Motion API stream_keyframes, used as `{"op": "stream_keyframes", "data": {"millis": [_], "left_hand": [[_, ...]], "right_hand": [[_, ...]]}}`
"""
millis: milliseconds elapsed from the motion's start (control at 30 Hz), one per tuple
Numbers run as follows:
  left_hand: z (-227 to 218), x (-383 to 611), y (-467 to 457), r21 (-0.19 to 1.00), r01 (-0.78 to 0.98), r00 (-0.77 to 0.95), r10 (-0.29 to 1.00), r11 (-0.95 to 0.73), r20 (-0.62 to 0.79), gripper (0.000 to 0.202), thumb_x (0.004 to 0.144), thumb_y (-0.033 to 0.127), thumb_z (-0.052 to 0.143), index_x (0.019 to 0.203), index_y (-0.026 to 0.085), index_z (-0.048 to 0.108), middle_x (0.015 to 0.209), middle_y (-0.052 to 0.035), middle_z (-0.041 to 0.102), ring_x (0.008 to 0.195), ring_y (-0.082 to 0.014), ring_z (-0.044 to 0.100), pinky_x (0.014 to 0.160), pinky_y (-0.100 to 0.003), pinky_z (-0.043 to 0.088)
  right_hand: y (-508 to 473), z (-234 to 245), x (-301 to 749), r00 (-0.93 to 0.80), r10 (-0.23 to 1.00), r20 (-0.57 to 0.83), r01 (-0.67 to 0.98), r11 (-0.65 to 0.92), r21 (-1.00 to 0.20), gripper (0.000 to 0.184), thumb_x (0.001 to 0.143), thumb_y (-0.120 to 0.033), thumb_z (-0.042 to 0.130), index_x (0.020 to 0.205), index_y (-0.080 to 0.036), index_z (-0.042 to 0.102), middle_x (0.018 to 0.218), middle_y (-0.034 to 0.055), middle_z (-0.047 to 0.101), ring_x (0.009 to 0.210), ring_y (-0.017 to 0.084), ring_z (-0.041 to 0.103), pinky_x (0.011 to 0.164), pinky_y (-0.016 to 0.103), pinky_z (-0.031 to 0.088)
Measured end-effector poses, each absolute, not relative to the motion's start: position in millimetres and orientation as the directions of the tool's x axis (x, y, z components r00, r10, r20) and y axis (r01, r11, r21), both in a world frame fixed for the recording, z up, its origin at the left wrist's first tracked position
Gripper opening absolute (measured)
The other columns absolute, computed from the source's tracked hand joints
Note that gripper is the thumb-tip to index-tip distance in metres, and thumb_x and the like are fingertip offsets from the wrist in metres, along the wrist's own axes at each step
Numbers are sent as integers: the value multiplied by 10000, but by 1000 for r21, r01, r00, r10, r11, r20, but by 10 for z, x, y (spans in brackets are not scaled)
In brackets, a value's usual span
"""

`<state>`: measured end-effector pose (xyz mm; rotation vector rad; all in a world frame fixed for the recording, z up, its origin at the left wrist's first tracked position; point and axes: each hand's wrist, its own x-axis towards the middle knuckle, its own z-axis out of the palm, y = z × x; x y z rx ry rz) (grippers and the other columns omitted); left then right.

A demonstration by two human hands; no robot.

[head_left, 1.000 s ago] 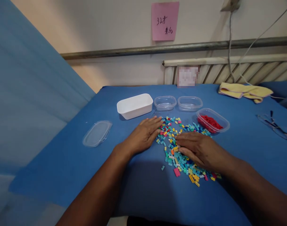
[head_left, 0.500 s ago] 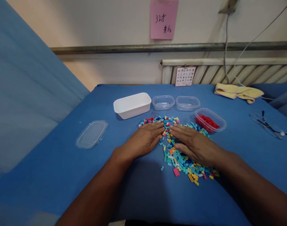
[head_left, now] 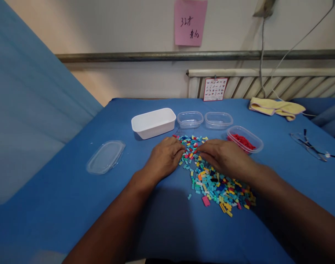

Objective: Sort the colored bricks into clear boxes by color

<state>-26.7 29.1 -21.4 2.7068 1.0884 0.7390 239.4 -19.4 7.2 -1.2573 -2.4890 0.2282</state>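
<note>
A loose pile of small toy building bricks (head_left: 215,187) in turquoise, yellow, red, pink, blue and white lies on the blue cloth. My left hand (head_left: 166,156) rests at the pile's left edge, fingers curled down and pressed together. Across a narrow strip of bricks, my right hand (head_left: 225,156) is over the pile's upper part, thumb and fingers drawn together towards a red brick. Whether either hand has a brick between its fingertips is hidden. Just beyond my right hand stands a clear plastic tub (head_left: 257,143) with red bricks (head_left: 243,141) inside.
Behind the pile are a white tray (head_left: 153,124) and two clear tubs (head_left: 190,120). A clear lid (head_left: 106,157) lies to the left. Eyeglasses (head_left: 312,146) and a folded yellow cloth (head_left: 277,107) lie at the right. A radiator (head_left: 294,82) runs along the wall.
Both hands went from flat, outstretched fingers to curled ones. My right hand shifted slightly up and away, uncovering more bricks beneath it. Bricks show more at the left hand's fingertips.
</note>
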Motion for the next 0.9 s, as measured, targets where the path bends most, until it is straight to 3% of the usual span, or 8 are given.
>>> {"op": "stream_keyframes", "data": {"millis": [133,300,467,667,800,900], "left_hand": [[-164,-266,282,337,701,480,765,-629,429,180,1061,281,631,1102,221,795,1023,-63,753,999,-230,697,902,-378,558],[-114,-330,361,499,737,234,865,-455,443,221,1045,283,602,1063,213,810,1016,-67,760,1002,-236,715,918,-378,558],[-108,-419,426,514,771,165,897,-376,410,212,1014,278,613,1038,212,812,1055,-72,780,1023,-246,719,951,-391,552],[-37,-344,313,489,721,327,864,-490,384,217,1036,289,607,1073,234,814,1017,-43,767,978,-210,714,904,-350,557],[-106,-226,198,436,637,540,771,-636,337,205,1060,295,609,1103,222,796,1007,-49,745,969,-203,709,866,-338,565],[-172,-148,145,378,621,596,727,-687,342,230,1089,313,580,1145,225,784,1001,-58,735,974,-211,705,864,-347,573]], "right_hand": [[-68,-199,2281,-485,839,245,752,544,-372,259,1129,-288,517,1162,-221,764,1112,78,779,1042,223,715,875,318,505],[-18,-246,2260,-443,887,132,816,460,-351,254,1118,-292,536,1143,-238,783,1110,77,769,1045,223,712,843,303,485],[-32,-148,2258,-399,916,34,859,386,-336,230,1110,-313,555,1097,-256,778,1078,50,769,1024,217,707,810,301,448],[-26,-134,2241,-377,926,6,884,361,-298,232,1102,-331,547,1146,-261,764,1073,62,768,984,226,705,751,306,408],[-54,-160,2254,-386,920,63,881,388,-272,234,1098,-309,521,1056,-230,737,1006,69,761,913,229,700,717,314,394],[-98,-142,2245,-404,912,74,879,409,-244,215,1084,-282,524,1000,-214,711,972,83,753,894,231,693,703,314,390]]}}
